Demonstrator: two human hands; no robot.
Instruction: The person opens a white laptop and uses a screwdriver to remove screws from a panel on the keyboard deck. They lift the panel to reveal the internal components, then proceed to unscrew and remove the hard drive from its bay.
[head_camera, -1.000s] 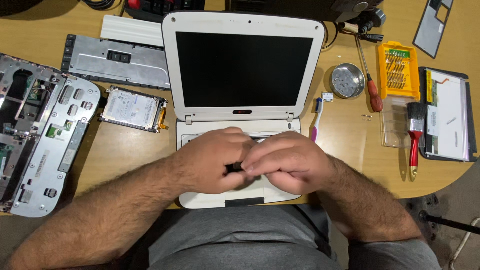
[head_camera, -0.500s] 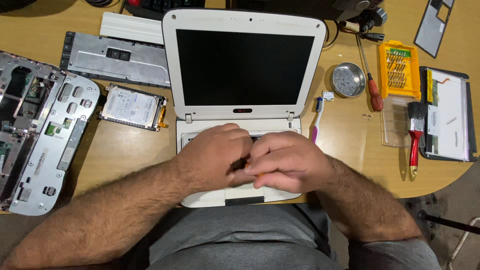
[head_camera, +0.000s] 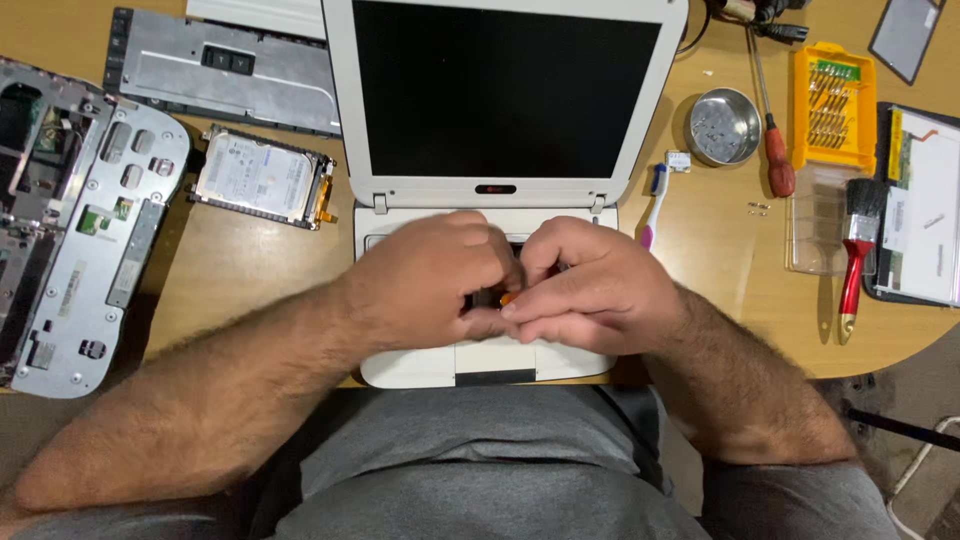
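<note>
A white laptop (head_camera: 505, 100) lies open before me, its dark screen tilted back. Both of my hands rest over its keyboard area, fingers curled and meeting in the middle. My left hand (head_camera: 425, 285) presses its knuckles down on the keys, thumb against the right hand. My right hand (head_camera: 590, 290) pinches a small orange piece (head_camera: 507, 297) at the fingertips, where the two hands touch. The keys under the hands are hidden. The laptop's white palm rest (head_camera: 490, 360) shows below my hands.
To the left lie a bare hard drive (head_camera: 260, 178), a grey metal panel (head_camera: 225, 70) and an opened laptop chassis (head_camera: 70, 220). On the right: a toothbrush (head_camera: 652, 205), a round metal dish (head_camera: 724, 125), a red-handled screwdriver (head_camera: 775, 160), an orange bit set (head_camera: 833, 95) and a red brush (head_camera: 855, 250).
My hands have stayed clasped over the keyboard, shifting slightly toward the hinge. The view has moved closer to the laptop. An orange piece now shows between my fingertips.
</note>
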